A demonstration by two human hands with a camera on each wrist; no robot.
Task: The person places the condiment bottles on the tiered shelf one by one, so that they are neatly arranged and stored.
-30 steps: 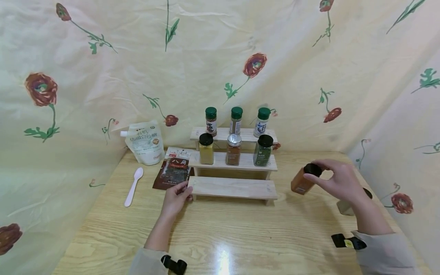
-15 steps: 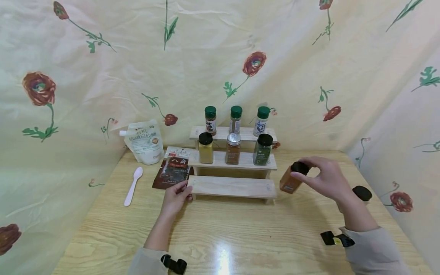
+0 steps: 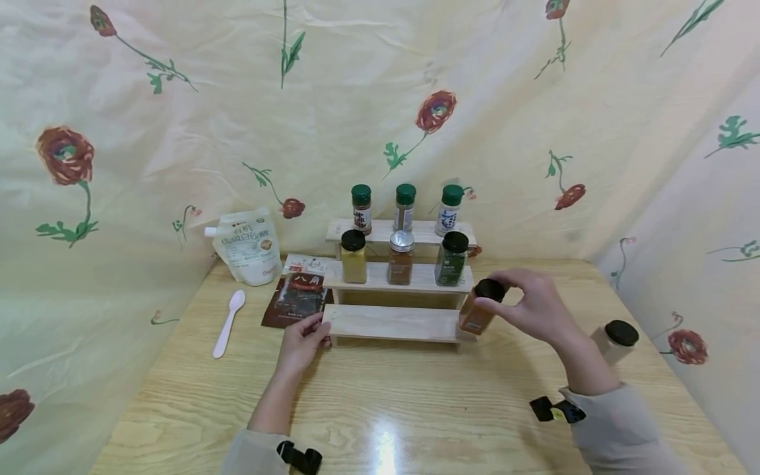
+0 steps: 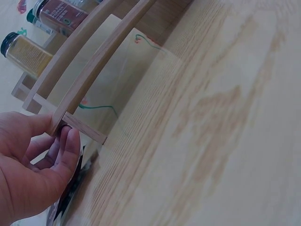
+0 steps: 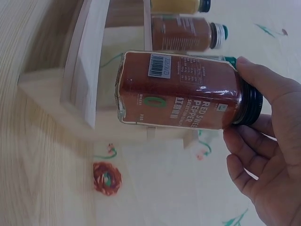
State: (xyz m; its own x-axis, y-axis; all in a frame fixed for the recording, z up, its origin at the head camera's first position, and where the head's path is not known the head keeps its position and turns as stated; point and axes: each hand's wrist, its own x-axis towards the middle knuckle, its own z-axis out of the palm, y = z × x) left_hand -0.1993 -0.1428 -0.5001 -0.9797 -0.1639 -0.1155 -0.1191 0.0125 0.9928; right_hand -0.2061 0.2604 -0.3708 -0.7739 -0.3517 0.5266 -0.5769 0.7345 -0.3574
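My right hand (image 3: 531, 303) grips a spice jar of red pepper powder (image 5: 178, 92) by its black lid. The jar (image 3: 477, 313) is tilted, in front of the right end of the lowest step of a wooden tiered rack (image 3: 392, 323); whether it touches the wood I cannot tell. At the rack's left end my left hand (image 3: 303, 343) pinches the edge of that lowest step between thumb and fingers, also seen in the left wrist view. The middle step carries a yellow spice jar (image 3: 354, 264), a silver-capped brown one (image 3: 400, 264) and a green one (image 3: 451, 264).
Three green-capped shakers (image 3: 405, 208) stand on the top step. Left of the rack are a brown packet (image 3: 297, 297), a white pouch (image 3: 246, 247) and a white spoon (image 3: 228, 323). Another black-lidded jar (image 3: 617, 340) stands at the right, behind my right forearm. A floral cloth (image 3: 237, 99) hangs behind.
My right hand has carried the red pepper jar leftward over the table to the rack's right end. The left hand keeps its hold on the rack.
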